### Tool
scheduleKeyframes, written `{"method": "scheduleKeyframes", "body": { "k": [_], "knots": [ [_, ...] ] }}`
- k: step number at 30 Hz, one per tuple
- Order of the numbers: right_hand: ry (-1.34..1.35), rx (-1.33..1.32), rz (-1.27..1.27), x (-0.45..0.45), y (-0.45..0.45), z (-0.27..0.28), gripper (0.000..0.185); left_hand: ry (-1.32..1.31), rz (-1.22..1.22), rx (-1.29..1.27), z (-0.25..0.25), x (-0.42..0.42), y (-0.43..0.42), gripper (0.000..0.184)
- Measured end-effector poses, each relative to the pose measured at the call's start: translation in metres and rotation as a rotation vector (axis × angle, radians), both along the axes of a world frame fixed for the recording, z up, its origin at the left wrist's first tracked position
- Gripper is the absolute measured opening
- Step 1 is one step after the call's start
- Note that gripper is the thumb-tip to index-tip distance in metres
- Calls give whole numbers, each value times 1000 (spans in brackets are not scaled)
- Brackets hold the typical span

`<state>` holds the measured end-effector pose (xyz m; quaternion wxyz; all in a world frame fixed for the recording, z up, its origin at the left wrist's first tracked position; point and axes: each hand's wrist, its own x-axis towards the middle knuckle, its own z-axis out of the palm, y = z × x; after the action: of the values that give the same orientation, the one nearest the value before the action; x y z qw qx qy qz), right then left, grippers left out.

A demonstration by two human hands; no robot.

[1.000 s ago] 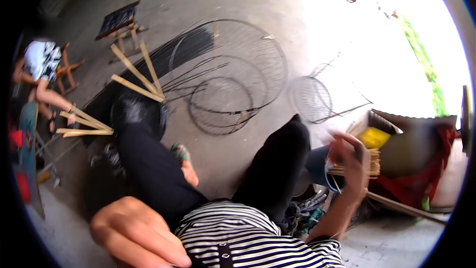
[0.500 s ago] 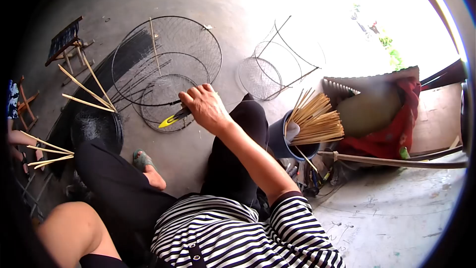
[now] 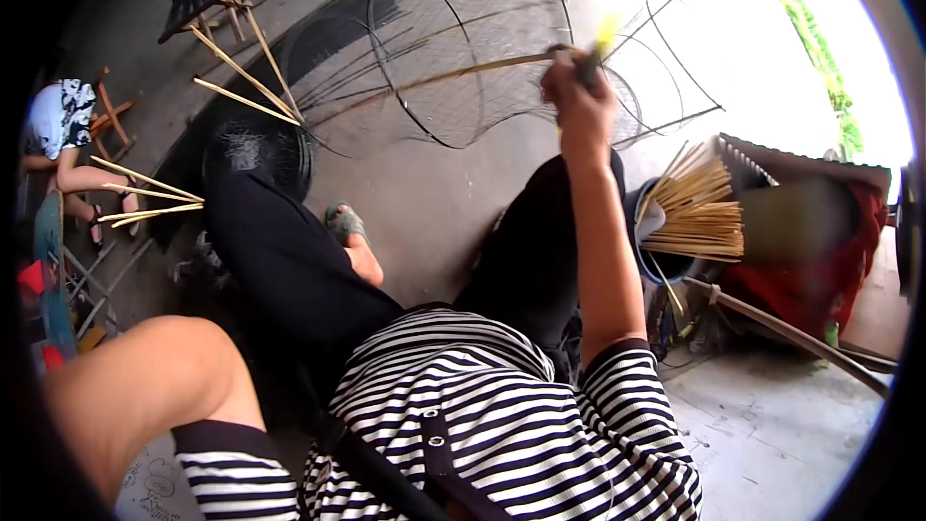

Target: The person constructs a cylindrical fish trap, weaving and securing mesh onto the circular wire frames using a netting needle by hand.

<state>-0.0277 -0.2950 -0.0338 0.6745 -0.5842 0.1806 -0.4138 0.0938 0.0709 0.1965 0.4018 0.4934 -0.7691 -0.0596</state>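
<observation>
My right hand point(image 3: 584, 101) is raised ahead of me, fingers closed around a yellow netting needle point(image 3: 605, 34), which is blurred by motion. The same fist also meets the rim of a long mesh net trap point(image 3: 453, 48) with dark hoops, though I cannot tell whether the fingers grip that rim. The trap lies stretched out to the left, and a thin bamboo stick point(image 3: 473, 68) runs along it to my hand. Of my left side only the bent arm point(image 3: 145, 396) shows at the lower left; the left hand is out of view.
To my right a bucket point(image 3: 644, 217) holds many bamboo sticks point(image 3: 699, 207). A smaller hooped net frame point(image 3: 666, 58) stands beyond my hand. Black netting point(image 3: 256, 154) with sticks lies by my left knee. A folding stool point(image 3: 207, 0) and another person point(image 3: 72, 145) are at left.
My right hand has moved right and farther out with the netting needle. The net trap, stacked in hoops before, is now drawn out lengthwise. The view has shifted left.
</observation>
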Motion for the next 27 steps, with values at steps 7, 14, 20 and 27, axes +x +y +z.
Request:
{"method": "scheduleKeyframes", "body": {
  "k": [7, 14, 20, 27],
  "knots": [
    [-199, 494, 130, -48, -22, -55, 21, 122, 1225, -488, -137, 61, -39, 68],
    [393, 181, -199, -62, -13, -111, 48, -504, 954, -62, -193, 7, -86, 12],
    [334, 127, -72, -72, 18, -38, 46, -127, 614, 143, -254, -40, -89, 14],
    [573, -157, 38, -71, 53, -27, 43, -17, 321, 174, -234, -93, -79, 20]
  ]
}}
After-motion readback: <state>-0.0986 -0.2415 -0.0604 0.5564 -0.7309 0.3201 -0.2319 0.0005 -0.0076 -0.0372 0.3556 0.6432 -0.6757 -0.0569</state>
